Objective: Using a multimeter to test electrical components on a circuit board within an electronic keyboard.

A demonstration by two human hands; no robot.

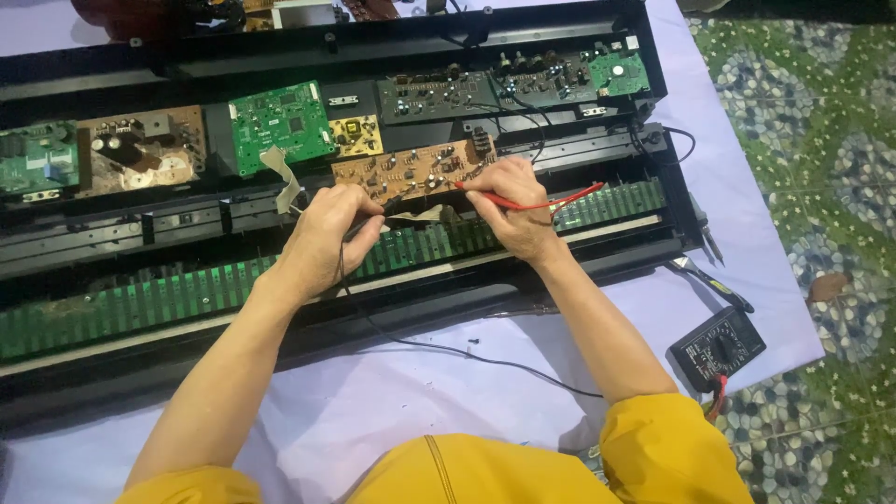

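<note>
An opened black electronic keyboard case (560,37) lies across a pale cloth, its boards exposed. My left hand (327,238) grips a black test probe (390,203) whose tip touches a brown circuit board (411,168) in the middle. My right hand (513,205) holds a red test probe (523,202) against the same board from the right. The black lead (439,347) trails down over the cloth. A black multimeter (717,347) sits on the cloth at the right, beside my right elbow.
Green circuit boards (280,121) and another brown board (140,149) sit further left in the case. A long green contact strip (168,299) runs along the front. A screwdriver (714,285) lies by the case's right end. Patterned pebble floor (821,140) lies beyond the cloth.
</note>
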